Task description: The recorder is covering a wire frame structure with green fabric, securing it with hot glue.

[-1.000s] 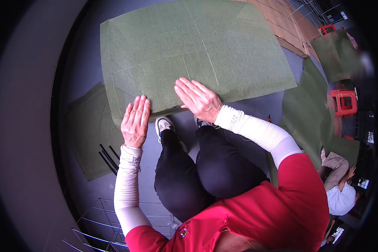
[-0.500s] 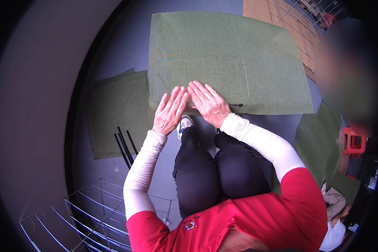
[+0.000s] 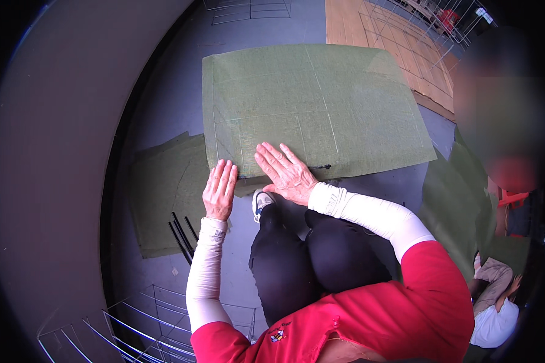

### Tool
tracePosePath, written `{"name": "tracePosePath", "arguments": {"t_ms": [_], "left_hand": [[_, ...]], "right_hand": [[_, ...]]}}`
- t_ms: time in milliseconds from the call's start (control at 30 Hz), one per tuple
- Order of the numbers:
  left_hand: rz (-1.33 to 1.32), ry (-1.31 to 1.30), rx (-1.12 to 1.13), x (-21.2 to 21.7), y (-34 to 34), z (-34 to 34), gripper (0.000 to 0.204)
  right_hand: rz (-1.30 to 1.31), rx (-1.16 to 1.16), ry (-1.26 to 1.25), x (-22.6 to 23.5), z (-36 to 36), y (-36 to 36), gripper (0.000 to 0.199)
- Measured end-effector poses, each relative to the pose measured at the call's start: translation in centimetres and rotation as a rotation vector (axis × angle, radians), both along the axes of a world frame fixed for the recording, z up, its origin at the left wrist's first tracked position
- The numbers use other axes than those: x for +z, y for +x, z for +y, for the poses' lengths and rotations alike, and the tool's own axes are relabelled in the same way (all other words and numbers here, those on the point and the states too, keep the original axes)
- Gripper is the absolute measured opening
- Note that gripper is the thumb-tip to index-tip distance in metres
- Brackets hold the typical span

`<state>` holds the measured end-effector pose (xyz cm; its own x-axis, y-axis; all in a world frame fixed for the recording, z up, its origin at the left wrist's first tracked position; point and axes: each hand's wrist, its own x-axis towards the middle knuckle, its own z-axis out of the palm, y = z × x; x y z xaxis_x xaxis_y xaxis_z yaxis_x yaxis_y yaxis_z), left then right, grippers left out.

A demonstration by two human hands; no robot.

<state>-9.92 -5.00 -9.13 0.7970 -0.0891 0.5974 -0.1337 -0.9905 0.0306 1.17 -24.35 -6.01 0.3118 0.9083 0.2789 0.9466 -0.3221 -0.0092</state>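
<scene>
In front of me lies a large green mesh sheet (image 3: 369,97), with pale straight lines showing across it. My left hand (image 3: 220,192) rests flat at the sheet's near left corner, fingers stretched out and pointing away from me. Palm down near the middle of the near edge, my right hand (image 3: 287,175) has its fingers spread over the sheet. A dark strip shows along that edge, partly covered by my hands. Neither hand grips anything. What supports the sheet underneath is mostly hidden.
More green sheets (image 3: 163,199) lie on the floor at left, with black rods (image 3: 180,233) nearer me. A wire rack (image 3: 145,330) stands at lower left. Brown boards (image 3: 399,54) and wire frames are at far right. People and green fabric (image 3: 457,206) are on the right.
My hands have moved apart: the left has slid left to the sheet's near corner, while the right stays near the middle. The view has shifted, so the sheet appears lower.
</scene>
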Motion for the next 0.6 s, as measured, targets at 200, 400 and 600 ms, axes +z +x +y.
{"name": "tracePosePath", "arguments": {"t_ms": [200,400,600], "left_hand": [[-0.012,0.003,0.027,0.8,0.2,-0.1,0.035],[-0.036,-0.037,0.039,0.7,0.0,-0.5,0.034],[-0.020,-0.073,0.043,0.9,-0.1,-0.6,0.036]], "right_hand": [[0.084,0.010,0.093,-0.2,0.2,0.1,0.086],[0.105,-0.104,0.106,0.1,-3.7,1.3,0.087],[0.070,-0.114,0.089,-0.5,-3.6,1.6,0.084]]}}
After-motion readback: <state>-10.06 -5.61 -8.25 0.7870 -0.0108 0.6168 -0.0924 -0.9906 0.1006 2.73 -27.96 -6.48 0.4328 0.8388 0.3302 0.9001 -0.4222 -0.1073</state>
